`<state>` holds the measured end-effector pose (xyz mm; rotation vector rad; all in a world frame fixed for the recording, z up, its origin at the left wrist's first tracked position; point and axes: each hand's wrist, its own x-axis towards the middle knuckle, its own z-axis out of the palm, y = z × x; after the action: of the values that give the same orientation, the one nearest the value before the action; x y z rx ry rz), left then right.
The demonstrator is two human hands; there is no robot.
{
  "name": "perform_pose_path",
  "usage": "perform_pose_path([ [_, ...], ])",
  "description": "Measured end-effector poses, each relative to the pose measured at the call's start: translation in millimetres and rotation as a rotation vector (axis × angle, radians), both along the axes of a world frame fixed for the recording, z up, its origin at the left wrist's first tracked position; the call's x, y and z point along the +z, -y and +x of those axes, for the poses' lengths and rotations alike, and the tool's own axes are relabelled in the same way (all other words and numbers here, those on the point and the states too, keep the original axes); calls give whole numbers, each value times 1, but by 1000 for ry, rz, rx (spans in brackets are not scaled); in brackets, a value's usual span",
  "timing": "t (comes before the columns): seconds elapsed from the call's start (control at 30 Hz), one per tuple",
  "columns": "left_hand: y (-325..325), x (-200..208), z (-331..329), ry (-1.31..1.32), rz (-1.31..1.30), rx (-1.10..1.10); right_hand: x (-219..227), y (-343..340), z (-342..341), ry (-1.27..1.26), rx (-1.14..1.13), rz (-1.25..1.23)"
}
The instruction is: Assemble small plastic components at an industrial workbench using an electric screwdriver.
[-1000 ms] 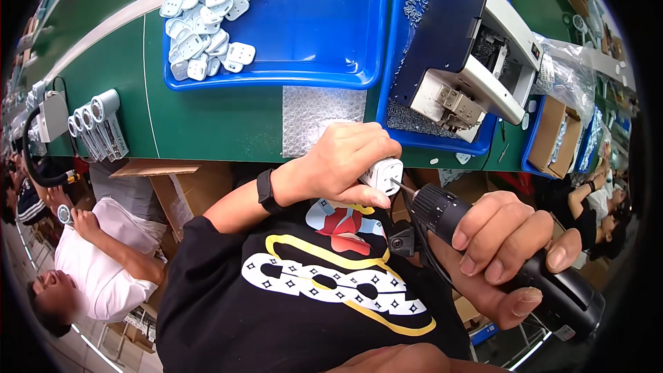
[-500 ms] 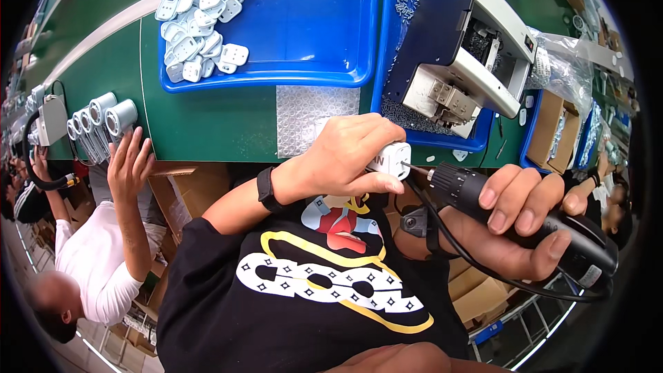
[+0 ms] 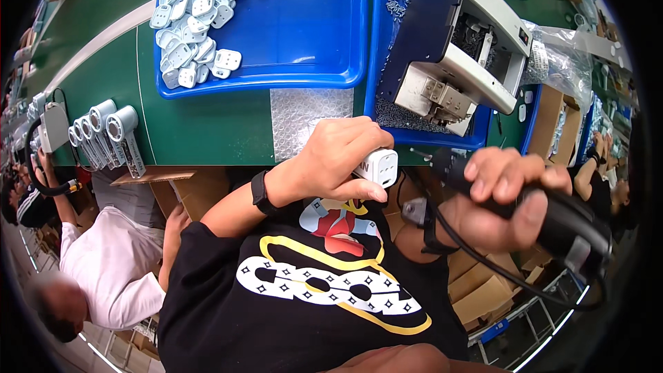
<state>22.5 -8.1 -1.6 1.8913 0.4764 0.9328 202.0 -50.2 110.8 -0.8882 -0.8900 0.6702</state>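
My left hand (image 3: 337, 155) is closed round a white, box-ended part (image 3: 381, 167), whose end face with small holes points to the right. A black electric screwdriver (image 3: 572, 235) is gripped in my right hand (image 3: 503, 190), smeared by motion. Its bit points left, toward the front edge of the screw tray, and stands apart from the white part. The cable hangs in a loop below my right wrist. Just beyond the bit is a black-and-white screw feeder (image 3: 449, 62), tilted in a blue tray (image 3: 373, 90) with loose screws.
Another blue tray (image 3: 297, 77) holds many pale plates with holes. Bubble wrap (image 3: 304, 114) lies before it. Several grey-white tubular parts (image 3: 123, 124) stand at the left. A cardboard box (image 3: 552, 124) sits at the right. A co-worker in a white shirt (image 3: 114, 262) is at the left.
The screwdriver bit has come away from the white part's end face and moved up toward the screw tray. The co-worker's hand at the left has left the tubular parts.
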Motion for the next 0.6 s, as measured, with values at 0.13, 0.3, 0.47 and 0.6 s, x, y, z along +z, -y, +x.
perform_pose_path([
  [0.13,8,-3,-4,22,5,18,42,20,-13,-21,105,57],
  [0.3,3,2,-5,-7,-15,-23,46,4,-21,-3,248,24],
  [0.47,-2,5,-5,5,-21,-51,32,-13,-28,-82,244,80],
  [0.6,3,4,-6,52,-4,18,32,-13,-37,-94,204,97],
])
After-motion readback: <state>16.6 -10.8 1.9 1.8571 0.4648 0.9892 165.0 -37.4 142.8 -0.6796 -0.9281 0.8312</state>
